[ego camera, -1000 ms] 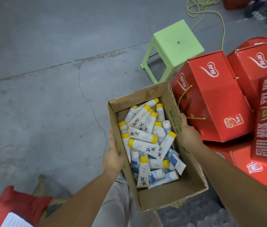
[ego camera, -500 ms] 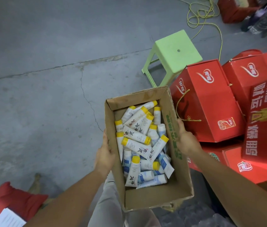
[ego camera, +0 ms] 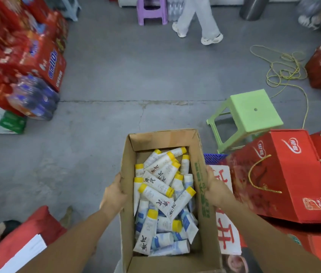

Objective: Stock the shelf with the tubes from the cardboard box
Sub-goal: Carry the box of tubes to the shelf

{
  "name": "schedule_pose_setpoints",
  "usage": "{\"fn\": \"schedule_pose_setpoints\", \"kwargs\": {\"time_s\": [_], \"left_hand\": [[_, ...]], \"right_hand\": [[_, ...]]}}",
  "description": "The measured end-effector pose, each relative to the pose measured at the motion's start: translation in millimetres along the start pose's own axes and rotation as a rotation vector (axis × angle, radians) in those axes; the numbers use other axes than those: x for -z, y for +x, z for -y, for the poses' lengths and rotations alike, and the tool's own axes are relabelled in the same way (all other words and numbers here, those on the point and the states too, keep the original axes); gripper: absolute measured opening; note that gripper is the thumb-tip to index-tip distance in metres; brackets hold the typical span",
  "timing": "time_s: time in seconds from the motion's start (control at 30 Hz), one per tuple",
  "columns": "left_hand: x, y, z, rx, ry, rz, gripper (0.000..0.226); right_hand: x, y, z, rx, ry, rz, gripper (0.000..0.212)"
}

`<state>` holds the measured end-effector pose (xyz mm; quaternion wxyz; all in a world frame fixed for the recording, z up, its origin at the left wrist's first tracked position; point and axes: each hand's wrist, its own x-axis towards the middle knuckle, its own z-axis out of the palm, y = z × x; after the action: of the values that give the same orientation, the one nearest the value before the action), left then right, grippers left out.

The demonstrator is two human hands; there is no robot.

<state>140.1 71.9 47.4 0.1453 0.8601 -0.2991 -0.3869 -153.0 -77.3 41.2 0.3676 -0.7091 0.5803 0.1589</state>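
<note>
While both arms reach forward, the left hand [ego camera: 114, 196] clasps the left wall of the cardboard box [ego camera: 128, 174] and the right hand [ego camera: 215, 191] clasps its right wall. The thumbs lie along the card; the other fingers are hidden behind it, so their curl cannot be told. Between the two hands, inside the open box, lie the tubes [ego camera: 159, 194], white with yellow caps, heaped crosswise. Just right of the right thumb stand red gift boxes [ego camera: 277, 174]. Beyond the fingertips a green stool [ego camera: 252, 113] stands on the grey floor [ego camera: 136, 71], with a yellow cord [ego camera: 285, 69] looped behind it. Farther still are a purple stool [ego camera: 151, 10] and a person's legs [ego camera: 199, 16].
</note>
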Motion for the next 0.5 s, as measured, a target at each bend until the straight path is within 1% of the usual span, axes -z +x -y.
{"fn": "schedule_pose_setpoints", "kwargs": {"time_s": [0.17, 0.27, 0.3, 0.37, 0.4, 0.5], "left_hand": [[60, 25, 21, 0.000, -0.068, -0.020, 0.075], [95, 54, 38, 0.037, -0.102, -0.008, 0.073], [106, 64, 44, 0.047, -0.116, -0.006, 0.071], [127, 86, 54, 0.057, -0.164, -0.011, 0.062], [138, 99, 59, 0.056, -0.180, -0.016, 0.060], [173, 131, 72, 0.047, -0.188, -0.014, 0.059]], "right_hand": [[-1, 25, 75, -0.003, -0.060, 0.074, 0.084], [-3, 44, 126, -0.072, 0.055, 0.123, 0.079], [-3, 52, 142, -0.071, 0.060, 0.135, 0.081], [-6, 67, 173, -0.010, -0.054, 0.163, 0.088], [-8, 76, 188, 0.005, -0.110, 0.146, 0.088], [-9, 99, 229, 0.009, -0.100, 0.123, 0.085]]}}
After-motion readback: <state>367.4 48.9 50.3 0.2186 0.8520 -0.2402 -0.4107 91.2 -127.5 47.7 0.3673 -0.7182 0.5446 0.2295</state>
